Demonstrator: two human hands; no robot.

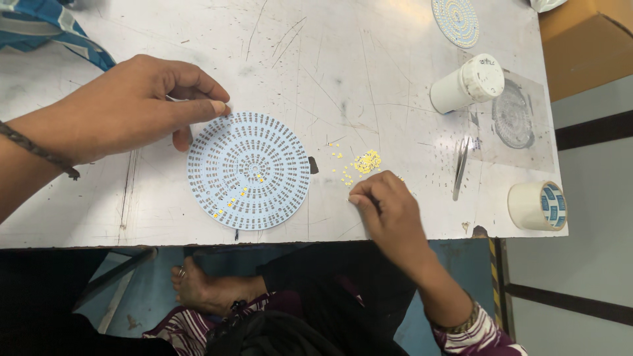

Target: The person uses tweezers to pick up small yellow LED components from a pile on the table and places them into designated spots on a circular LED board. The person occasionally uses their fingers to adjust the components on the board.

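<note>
A round white circuit board (248, 170) with rings of small pads lies flat on the scratched grey metal table (330, 72). A few yellow chips sit on its lower left part. My left hand (125, 109) rests at the board's upper left rim, with thumb and fingers pinching the edge. A small heap of tiny yellow chips (368, 161) lies just right of the board, with loose ones scattered around it. My right hand (392, 211) is just below the heap with its fingertips pinched together on the table. What is between them is hidden.
Metal tweezers (459, 170) lie right of the heap. Beyond them a white capped jar (467, 84) lies on its side beside a clear sheet with a round pattern (513, 118). A tape roll (537, 206) sits at the right corner, another round board (455, 20) at the far edge and a cardboard box (583, 46) off the table.
</note>
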